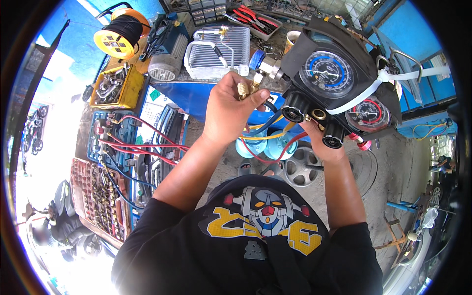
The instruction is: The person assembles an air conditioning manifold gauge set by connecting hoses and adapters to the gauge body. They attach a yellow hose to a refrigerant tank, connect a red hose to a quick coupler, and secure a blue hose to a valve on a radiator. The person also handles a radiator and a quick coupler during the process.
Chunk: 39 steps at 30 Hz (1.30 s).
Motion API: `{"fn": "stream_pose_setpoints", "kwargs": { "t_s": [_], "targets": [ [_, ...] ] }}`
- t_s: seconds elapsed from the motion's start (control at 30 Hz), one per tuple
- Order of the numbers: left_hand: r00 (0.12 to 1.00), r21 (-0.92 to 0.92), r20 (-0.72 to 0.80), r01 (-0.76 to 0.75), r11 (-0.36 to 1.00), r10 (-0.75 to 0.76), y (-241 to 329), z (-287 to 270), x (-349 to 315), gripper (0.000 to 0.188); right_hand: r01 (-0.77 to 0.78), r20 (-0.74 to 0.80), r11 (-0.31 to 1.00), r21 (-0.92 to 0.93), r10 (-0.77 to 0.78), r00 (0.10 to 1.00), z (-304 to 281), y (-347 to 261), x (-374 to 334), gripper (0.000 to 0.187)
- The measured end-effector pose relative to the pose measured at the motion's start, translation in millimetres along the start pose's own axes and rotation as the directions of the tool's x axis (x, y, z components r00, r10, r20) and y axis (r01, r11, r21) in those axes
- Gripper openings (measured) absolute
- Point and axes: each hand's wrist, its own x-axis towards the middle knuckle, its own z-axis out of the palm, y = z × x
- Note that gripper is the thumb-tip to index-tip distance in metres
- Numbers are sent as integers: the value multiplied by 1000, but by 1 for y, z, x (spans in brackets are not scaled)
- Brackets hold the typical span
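Observation:
My left hand pinches a brass hose fitting between thumb and fingers. Just above it sits a quick coupler with a blue knob, beside the manifold gauge set. That set has a blue-ringed dial, a red-ringed dial and black valve knobs. From below, my right hand is closed around the manifold's underside; its fingers are partly hidden behind the body. A white strap crosses the gauges. Yellow, blue and red hoses hang below the manifold.
Behind my hands, a finned metal coil rests on the bench near a motor pump and a cable reel. Leftward are a yellow parts bin and a socket set. Blue tanks and a wheel cover stand below.

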Motion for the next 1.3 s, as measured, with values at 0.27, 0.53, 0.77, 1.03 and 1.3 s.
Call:
{"fn": "stream_pose_setpoints", "kwargs": {
  "t_s": [0.27, 0.53, 0.77, 1.03, 1.3],
  "targets": [
    [962, -145, 222, 194, 970, -159, 14, -17, -6, 32, 101, 64, 941, -322, -85, 994, -1, -1, 4, 20],
    [928, -54, 320, 220, 974, -192, 17, -31, -13, 33, -82, 40, 993, 80, 79, 996, 0, -5, -2, 20],
    [949, 96, 196, 230, 968, -245, 18, -22, -14, 26, -171, 132, 985, -20, 172, 976, -7, -3, 0, 22],
    [920, -8, 288, 280, 960, -266, 24, -28, -15, 19, -62, 81, 997, -44, 65, 995, -9, 10, -9, 19],
    [922, 14, 243, 306, 952, -300, 16, -25, -19, 30, 132, 159, 959, -250, -94, 983, -13, 21, -11, 24]
  ]
}}
